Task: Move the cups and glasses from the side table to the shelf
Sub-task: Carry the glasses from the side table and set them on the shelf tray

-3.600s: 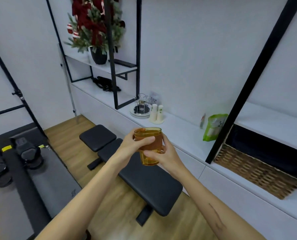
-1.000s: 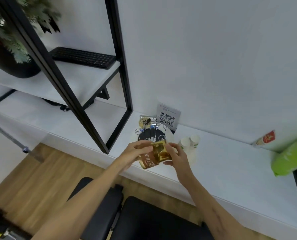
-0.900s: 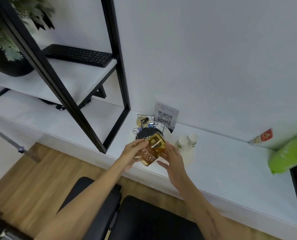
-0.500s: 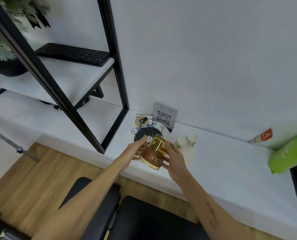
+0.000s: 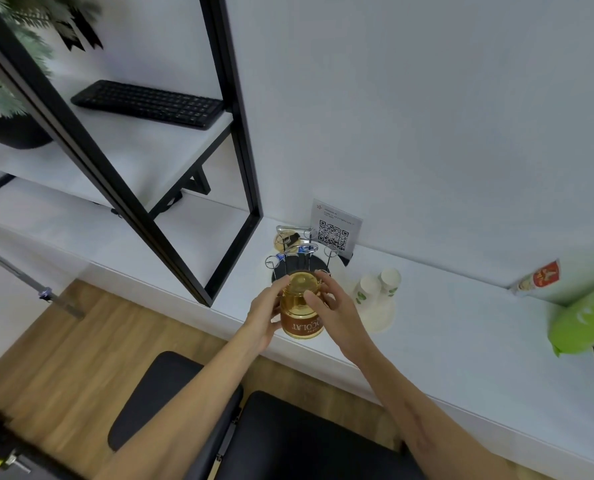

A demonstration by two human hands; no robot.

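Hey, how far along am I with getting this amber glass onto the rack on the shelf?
Done: the amber glass is at the shelf and turned upside down, base up. In hand: left hand and right hand grip it just in front of the wire cup rack. Left: lowering it onto a prong and letting go. Other cups waiting elsewhere are not in view.

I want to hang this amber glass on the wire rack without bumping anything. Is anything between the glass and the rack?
Nothing visible. Both hands hold the upturned amber glass just in front of the wire rack; the paper cups stand off to the right.
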